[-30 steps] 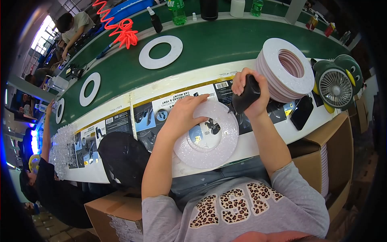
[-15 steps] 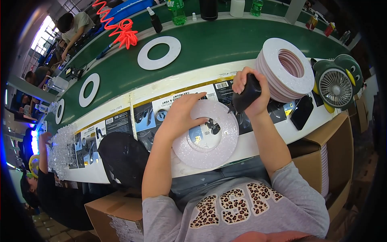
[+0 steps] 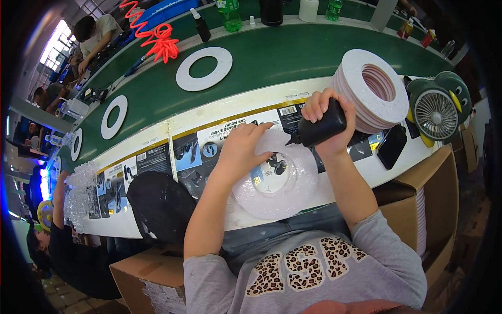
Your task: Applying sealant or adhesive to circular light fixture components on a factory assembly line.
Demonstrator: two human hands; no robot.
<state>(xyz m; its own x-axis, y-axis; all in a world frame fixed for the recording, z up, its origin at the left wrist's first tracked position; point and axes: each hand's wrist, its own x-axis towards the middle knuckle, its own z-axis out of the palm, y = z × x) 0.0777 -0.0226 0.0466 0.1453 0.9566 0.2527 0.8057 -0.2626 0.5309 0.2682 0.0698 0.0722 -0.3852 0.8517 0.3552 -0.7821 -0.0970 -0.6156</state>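
A white foam ring (image 3: 277, 196) lies flat on the bench edge in front of me. My left hand (image 3: 241, 152) presses down on its upper left rim with fingers spread. My right hand (image 3: 327, 123) grips a black squeeze bottle (image 3: 320, 128), tilted so its nozzle points left and down onto the ring's top edge. A tall stack of white rings (image 3: 372, 90) stands just right of the bottle.
More white rings (image 3: 204, 68) (image 3: 114, 116) lie on the green conveyor belt. A green and black fan (image 3: 436, 110) and a black phone (image 3: 392, 145) sit at the right. Open cardboard boxes (image 3: 423, 193) stand right and lower left. Other people work at the left.
My right hand has swung the bottle's nozzle down to the ring's top edge. My left hand stays pressed on the ring.
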